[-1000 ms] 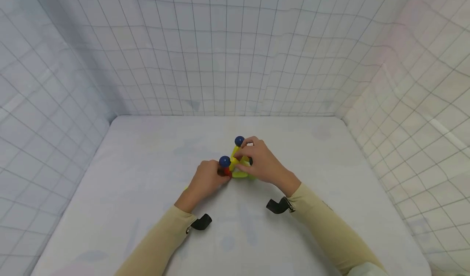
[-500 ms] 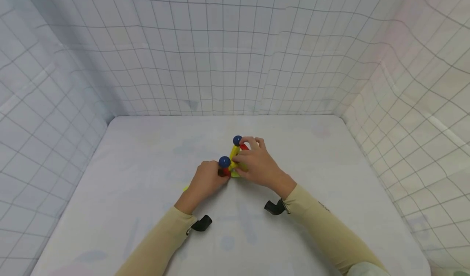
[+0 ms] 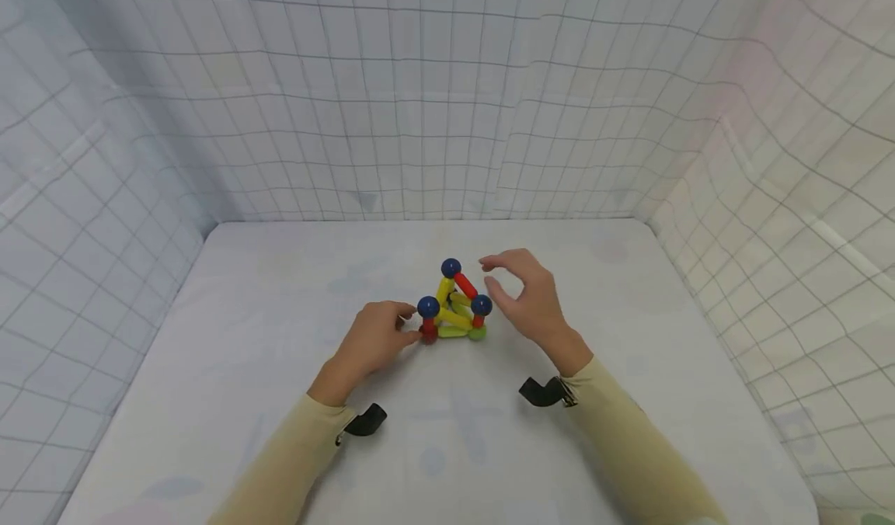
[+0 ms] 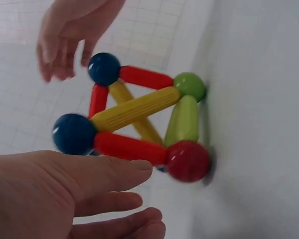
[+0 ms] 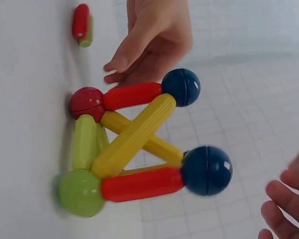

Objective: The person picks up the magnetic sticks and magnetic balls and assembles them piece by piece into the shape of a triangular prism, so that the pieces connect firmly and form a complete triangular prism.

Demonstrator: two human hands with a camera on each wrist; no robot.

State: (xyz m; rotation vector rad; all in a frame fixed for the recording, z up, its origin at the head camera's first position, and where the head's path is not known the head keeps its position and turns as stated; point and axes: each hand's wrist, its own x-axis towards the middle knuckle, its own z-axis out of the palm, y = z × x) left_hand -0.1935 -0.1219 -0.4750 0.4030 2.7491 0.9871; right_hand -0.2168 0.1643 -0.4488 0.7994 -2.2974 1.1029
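Observation:
A frame of magnetic sticks and balls (image 3: 454, 319) stands on the white table. Blue balls (image 5: 206, 171) sit at its top corners, above a red ball (image 4: 188, 161) and a green ball (image 5: 81, 193) on the table. Red sticks (image 4: 132, 148) run upright and yellow sticks (image 5: 134, 134) cross diagonally. Green sticks (image 4: 186, 119) lie along the base. My left hand (image 3: 370, 338) is beside the red ball's corner, thumb and fingers loosely extended. Apart from the frame on its right side, my right hand (image 3: 534, 304) holds nothing, with a gap between thumb and fingers.
In the right wrist view, a loose red stick (image 5: 81, 21) and a green stick (image 5: 86, 41) lie on the table beyond my left hand. Grid-patterned white sheets (image 3: 447, 121) enclose the back and sides of the table (image 3: 433, 416).
My right hand has let go of the frame and drawn back to the right. My left hand has moved slightly left from the red ball. The frame's right blue ball and yellow stick are now uncovered.

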